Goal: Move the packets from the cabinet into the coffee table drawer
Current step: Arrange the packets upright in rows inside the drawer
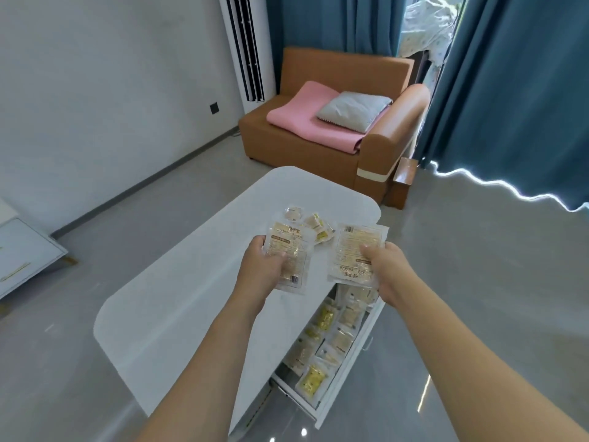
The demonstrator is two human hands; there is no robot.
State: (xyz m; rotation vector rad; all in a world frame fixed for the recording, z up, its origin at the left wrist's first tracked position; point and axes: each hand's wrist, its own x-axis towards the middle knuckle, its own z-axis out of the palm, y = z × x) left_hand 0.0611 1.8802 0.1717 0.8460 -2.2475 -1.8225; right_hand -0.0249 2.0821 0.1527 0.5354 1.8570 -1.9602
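Both packets (288, 256) clear, beige (printed).

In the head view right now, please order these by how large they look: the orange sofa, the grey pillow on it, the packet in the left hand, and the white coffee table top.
1. White coffee table top, though nearness enlarges it.
2. Orange sofa.
3. Grey pillow and the packet in the left hand look alike; the packet is much nearer, so no ranking.

Two bare forearms reach in from the bottom edge, no sleeves, watch or rings showing; the left hand (266, 266) and right hand (387, 269) both have short, unpainted nails
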